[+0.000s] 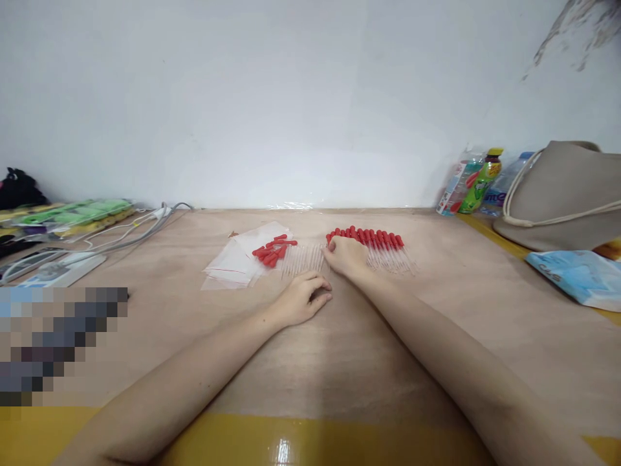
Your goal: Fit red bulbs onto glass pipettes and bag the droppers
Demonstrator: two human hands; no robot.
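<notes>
A row of glass droppers with red rubber bulbs (383,246) lies on the brown table (339,362) near the wall. My right hand (345,256) rests at the left end of that row, fingers curled over the droppers there. A bunch of bare glass tubes (303,259) lies just left of it. My left hand (305,299) sits on the table below those tubes, fingers curled in a loose pinch; what it holds is too small to see. Loose red bulbs (272,251) lie on a stack of clear plastic bags (237,265).
Bottles (473,181) stand at the back right beside a beige bag (563,194) and a blue packet (577,275). Cables (140,230), green packets (82,213) and a phone lie at the left. Yellow tape (301,443) edges the table front.
</notes>
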